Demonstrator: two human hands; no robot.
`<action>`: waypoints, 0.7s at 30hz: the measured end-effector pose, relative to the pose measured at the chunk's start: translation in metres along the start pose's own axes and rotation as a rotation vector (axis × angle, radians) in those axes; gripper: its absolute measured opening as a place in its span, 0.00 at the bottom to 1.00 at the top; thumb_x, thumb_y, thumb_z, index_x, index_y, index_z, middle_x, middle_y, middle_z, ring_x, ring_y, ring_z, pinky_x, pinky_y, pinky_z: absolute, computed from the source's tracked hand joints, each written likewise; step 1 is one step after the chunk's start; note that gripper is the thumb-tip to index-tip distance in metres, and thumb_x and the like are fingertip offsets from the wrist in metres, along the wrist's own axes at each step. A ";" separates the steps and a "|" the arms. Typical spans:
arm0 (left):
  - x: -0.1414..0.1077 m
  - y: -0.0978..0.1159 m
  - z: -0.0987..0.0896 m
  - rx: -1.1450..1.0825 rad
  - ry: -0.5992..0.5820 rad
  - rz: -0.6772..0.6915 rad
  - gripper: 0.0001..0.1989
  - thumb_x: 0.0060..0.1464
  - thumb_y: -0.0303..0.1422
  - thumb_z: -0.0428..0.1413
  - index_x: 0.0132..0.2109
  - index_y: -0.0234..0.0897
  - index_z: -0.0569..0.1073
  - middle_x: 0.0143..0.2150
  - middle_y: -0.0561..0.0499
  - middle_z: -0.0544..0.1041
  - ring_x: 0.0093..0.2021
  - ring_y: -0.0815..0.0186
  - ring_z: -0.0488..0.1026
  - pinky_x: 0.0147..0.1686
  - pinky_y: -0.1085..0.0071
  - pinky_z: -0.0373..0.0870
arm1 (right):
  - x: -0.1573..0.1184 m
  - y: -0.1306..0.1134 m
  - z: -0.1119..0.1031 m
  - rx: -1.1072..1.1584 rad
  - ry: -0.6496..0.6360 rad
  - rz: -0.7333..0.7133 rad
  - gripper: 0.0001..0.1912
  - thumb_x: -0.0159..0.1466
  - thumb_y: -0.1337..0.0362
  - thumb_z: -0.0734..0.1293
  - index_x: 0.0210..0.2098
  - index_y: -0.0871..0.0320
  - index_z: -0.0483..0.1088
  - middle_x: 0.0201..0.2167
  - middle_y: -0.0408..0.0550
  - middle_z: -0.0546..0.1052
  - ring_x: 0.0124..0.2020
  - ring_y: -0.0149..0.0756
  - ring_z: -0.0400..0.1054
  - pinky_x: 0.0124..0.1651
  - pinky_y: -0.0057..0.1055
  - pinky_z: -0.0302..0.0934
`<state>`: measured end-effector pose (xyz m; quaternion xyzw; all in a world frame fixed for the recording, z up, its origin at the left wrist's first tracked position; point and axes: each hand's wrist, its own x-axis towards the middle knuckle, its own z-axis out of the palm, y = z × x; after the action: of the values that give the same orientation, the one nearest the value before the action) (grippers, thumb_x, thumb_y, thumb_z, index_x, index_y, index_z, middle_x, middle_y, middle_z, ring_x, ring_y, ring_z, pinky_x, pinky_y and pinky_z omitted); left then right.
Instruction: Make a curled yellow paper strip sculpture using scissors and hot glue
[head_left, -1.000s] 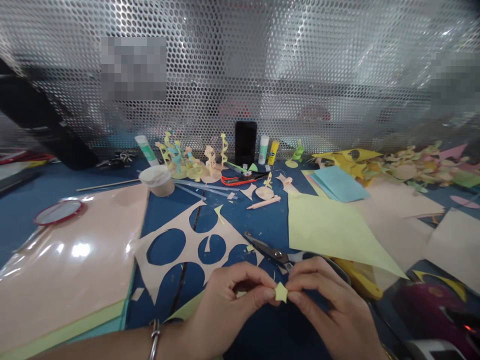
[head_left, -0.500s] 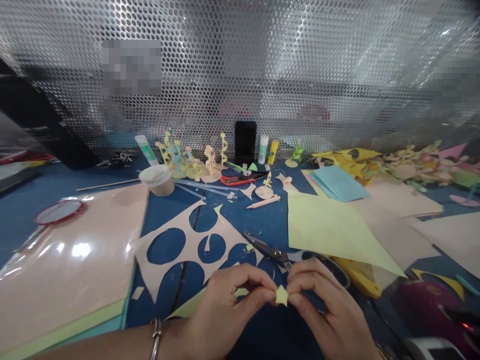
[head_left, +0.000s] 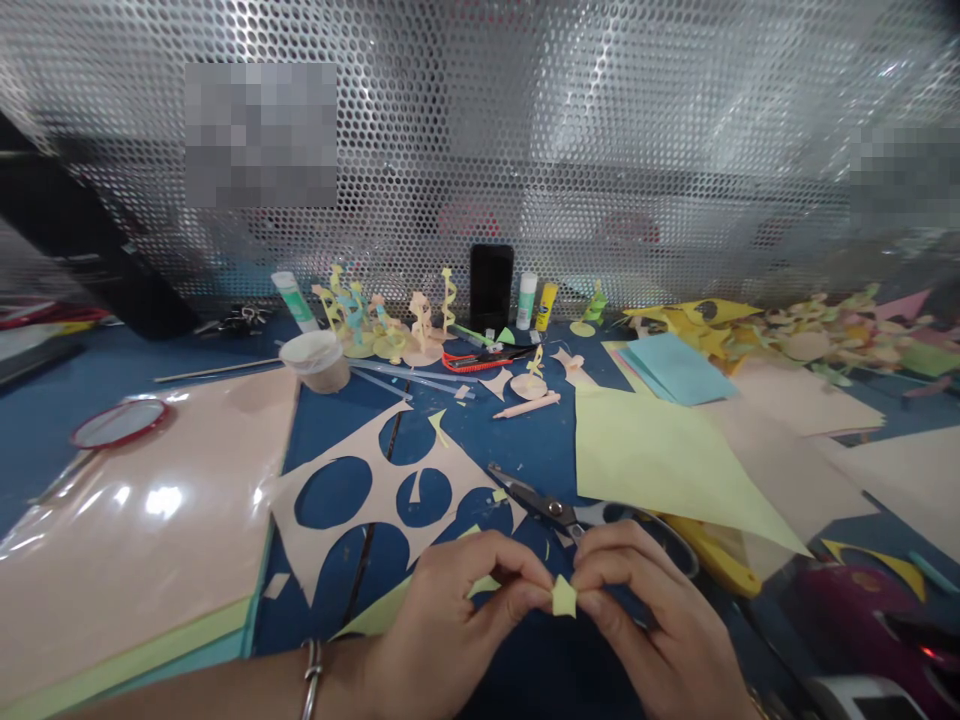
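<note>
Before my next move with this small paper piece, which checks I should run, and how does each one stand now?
1. Left hand and right hand both pinch the small yellow paper piece: ok.
2. Scissors lie within reach of the right hand, blades closed: ok.
3. White glue stick stands upright at the back: ok.
4. Red craft knife has its blade retracted: cannot tell.
5. The piece's pinched edges are even: cannot tell.

Pale green paper scrap (head_left: 564, 598): matt, thin. Scissors (head_left: 541, 506): smooth steel blades, dull sheen. Far, perforated metal screen (head_left: 480, 130): bright, reflective. Left, clear plastic film (head_left: 163, 502): glossy, smooth. Near, bangle (head_left: 312, 668): polished metal.
</note>
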<state>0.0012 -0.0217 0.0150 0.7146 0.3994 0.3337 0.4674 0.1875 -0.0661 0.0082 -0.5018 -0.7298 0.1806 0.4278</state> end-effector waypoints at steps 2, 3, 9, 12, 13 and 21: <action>0.000 0.000 0.000 0.012 -0.012 0.015 0.06 0.56 0.28 0.57 0.32 0.39 0.78 0.29 0.53 0.81 0.31 0.68 0.77 0.33 0.78 0.69 | 0.000 -0.001 0.000 -0.001 -0.001 0.002 0.06 0.65 0.66 0.64 0.31 0.53 0.70 0.32 0.43 0.73 0.33 0.32 0.72 0.36 0.24 0.67; 0.000 -0.001 -0.001 0.017 -0.017 0.019 0.07 0.57 0.29 0.56 0.32 0.38 0.77 0.29 0.53 0.81 0.30 0.68 0.76 0.33 0.78 0.69 | 0.000 -0.002 -0.001 -0.002 0.000 0.006 0.06 0.65 0.66 0.64 0.31 0.54 0.70 0.32 0.43 0.73 0.33 0.32 0.72 0.36 0.24 0.67; 0.000 -0.001 0.000 -0.064 0.005 -0.038 0.04 0.53 0.26 0.58 0.33 0.39 0.77 0.31 0.53 0.80 0.32 0.68 0.76 0.33 0.78 0.70 | -0.001 -0.001 0.000 -0.021 0.024 0.018 0.05 0.64 0.67 0.64 0.31 0.53 0.69 0.32 0.43 0.73 0.33 0.33 0.71 0.36 0.25 0.67; -0.001 -0.002 0.002 -0.202 0.022 -0.084 0.06 0.49 0.25 0.61 0.36 0.39 0.77 0.33 0.53 0.80 0.33 0.68 0.76 0.34 0.78 0.71 | 0.000 0.001 0.001 -0.050 0.082 -0.005 0.05 0.63 0.68 0.65 0.31 0.54 0.69 0.31 0.43 0.73 0.32 0.33 0.71 0.36 0.26 0.68; -0.001 -0.002 0.003 -0.222 0.021 -0.095 0.07 0.48 0.25 0.62 0.36 0.39 0.77 0.33 0.53 0.80 0.32 0.68 0.76 0.34 0.78 0.72 | 0.000 0.001 0.001 -0.054 0.101 -0.014 0.05 0.63 0.68 0.66 0.31 0.54 0.69 0.30 0.43 0.73 0.32 0.33 0.71 0.36 0.27 0.68; -0.001 0.000 0.003 -0.175 0.066 -0.083 0.03 0.49 0.26 0.61 0.30 0.38 0.78 0.29 0.52 0.81 0.29 0.67 0.76 0.32 0.77 0.71 | 0.000 0.000 -0.003 -0.022 0.046 -0.069 0.03 0.61 0.68 0.68 0.33 0.53 0.72 0.31 0.44 0.74 0.32 0.33 0.72 0.35 0.27 0.69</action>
<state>0.0030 -0.0237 0.0144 0.6427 0.4132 0.3709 0.5279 0.1900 -0.0666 0.0098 -0.4848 -0.7387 0.1460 0.4449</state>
